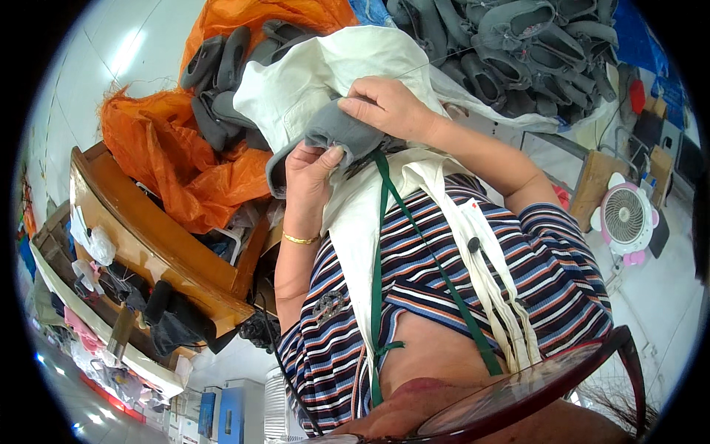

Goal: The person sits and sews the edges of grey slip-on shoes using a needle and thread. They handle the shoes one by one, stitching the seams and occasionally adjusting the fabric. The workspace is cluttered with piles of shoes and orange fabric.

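Note:
A grey fabric shoe (331,127) is held between my two hands over the white cloth (277,89) on my lap. My left hand (310,172) is closed on the shoe's near edge, with thumb and finger pinched together beside a small light detail too fine to make out. From the far right side, my right hand (384,107) grips the same shoe, thumb on top and fingers curled over it. Part of the shoe is hidden behind my left hand. A gold bracelet (301,238) circles my left wrist.
Many grey shoes (518,55) are heaped at the far right. More lie in an orange sack (159,140) at the far left. A curved wooden table (140,229) stands to my left. A small pink and white fan (626,213) is on the right.

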Tool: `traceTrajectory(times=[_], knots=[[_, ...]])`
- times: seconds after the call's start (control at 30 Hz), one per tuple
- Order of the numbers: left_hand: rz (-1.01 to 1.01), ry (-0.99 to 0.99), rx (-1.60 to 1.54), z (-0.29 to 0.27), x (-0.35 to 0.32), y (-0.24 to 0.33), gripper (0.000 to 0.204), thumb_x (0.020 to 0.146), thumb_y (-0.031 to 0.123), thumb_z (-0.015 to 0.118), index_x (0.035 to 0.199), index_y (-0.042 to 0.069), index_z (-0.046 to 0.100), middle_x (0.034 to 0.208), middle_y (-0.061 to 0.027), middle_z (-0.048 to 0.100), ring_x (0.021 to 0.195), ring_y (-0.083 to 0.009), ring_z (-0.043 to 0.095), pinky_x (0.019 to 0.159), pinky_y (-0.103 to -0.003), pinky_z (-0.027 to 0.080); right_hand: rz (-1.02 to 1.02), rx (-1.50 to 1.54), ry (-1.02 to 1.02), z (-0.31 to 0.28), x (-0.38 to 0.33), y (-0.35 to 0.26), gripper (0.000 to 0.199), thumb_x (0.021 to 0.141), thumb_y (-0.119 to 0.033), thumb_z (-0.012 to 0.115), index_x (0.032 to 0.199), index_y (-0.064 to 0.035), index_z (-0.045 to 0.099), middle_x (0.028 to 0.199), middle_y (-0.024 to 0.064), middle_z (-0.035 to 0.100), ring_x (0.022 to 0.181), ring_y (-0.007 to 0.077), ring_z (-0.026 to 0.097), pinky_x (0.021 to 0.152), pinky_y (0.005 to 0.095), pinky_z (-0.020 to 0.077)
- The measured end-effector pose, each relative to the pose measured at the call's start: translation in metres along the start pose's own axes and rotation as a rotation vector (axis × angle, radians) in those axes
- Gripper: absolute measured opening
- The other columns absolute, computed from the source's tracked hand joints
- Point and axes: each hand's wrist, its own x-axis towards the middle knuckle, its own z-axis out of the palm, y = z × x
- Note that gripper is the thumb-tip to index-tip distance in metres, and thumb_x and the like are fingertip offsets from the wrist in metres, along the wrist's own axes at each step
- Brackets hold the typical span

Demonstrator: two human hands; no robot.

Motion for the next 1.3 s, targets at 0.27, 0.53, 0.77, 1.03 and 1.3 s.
traceTrajectory(times=[0.27,0.53,0.77,1.03,1.3], knots=[[0.06,0.169,0.27,0.033,-0.005,0.011,0.016,0.09,0.001,0.061,0.105,-0.003,0.066,0.102,-0.0005,0.065,0.09,-0.0082,0.056,0.083,-0.025,0.046,0.103,0.002,-0.276,-0.024,-0.011,-0.002,0.047,0.086,-0.045,0.067,0.09,0.0017,0.067,0.078,0.0214,0.065,0.07,0.0335,0.062,0.066,0.0406,0.0481],[0.848,0.042,1.041,0.046,0.028,0.004,0.018,0.094,0.008,0.066,0.106,-0.004,0.064,0.093,-0.0014,0.066,0.082,-0.0101,0.059,0.079,-0.022,0.047,0.256,0.446,0.29,-0.087,-0.04,0.056,0.046,0.092,-0.046,0.061,0.109,-0.0041,0.07,0.092,0.0059,0.07,0.079,0.0149,0.062,0.07,0.0346,0.0515],[0.386,0.095,0.616,0.02,0.03,-0.009,0.012,0.095,0.007,0.064,0.1,-0.004,0.065,0.092,-0.0048,0.066,0.082,-0.0099,0.057,0.076,-0.023,0.046,0.056,0.973,1.145,-0.335,-0.027,0.074,0.037,0.094,-0.041,0.061,0.096,-0.0045,0.063,0.082,0.0053,0.063,0.071,0.0172,0.06,0.064,0.0355,0.053],[0.529,0.143,1.141,-0.02,0.03,-0.023,0.013,0.09,0.009,0.066,0.096,-0.002,0.068,0.086,-0.0131,0.068,0.076,-0.0218,0.064,0.072,-0.032,0.05,0.128,0.757,0.866,-0.276,0.02,0.071,0.028,0.098,-0.029,0.058,0.085,-0.004,0.059,0.064,0.0039,0.053,0.061,0.0178,0.057,0.062,0.0342,0.0517],[0.515,0.033,1.527,-0.017,0.041,-0.012,0.016,0.089,0.011,0.063,0.102,0.003,0.067,0.093,-0.0138,0.065,0.085,-0.033,0.062,0.072,-0.04,0.051,0.338,0.538,0.389,-0.104,-0.023,0.082,0.026,0.097,-0.027,0.061,0.094,-0.0014,0.067,0.071,-0.0016,0.057,0.062,0.0075,0.054,0.062,0.024,0.0475]])
